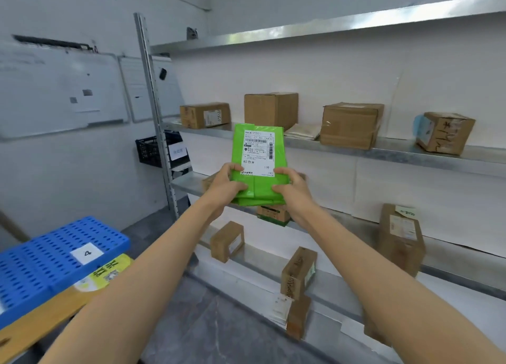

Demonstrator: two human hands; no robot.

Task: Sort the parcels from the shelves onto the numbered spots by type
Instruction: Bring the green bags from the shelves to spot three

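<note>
wall (82, 188): white, plain | left of perforated steel upright (152, 112): large whiteboard (41, 95) | behind upright: second whiteboard (137, 90) | against upright: black plastic crate (147, 153) | right of upright: steel shelves (397, 152), white back panels, daylight glinting on top edge | below upright: grey mottled floor (197, 322)

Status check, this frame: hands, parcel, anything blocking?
Bare hands: left grip and right grip both clasp the green plastic mailer bag at its lower end. Bag held upright before the metal shelves, white label facing camera. Nothing blocking.
</note>
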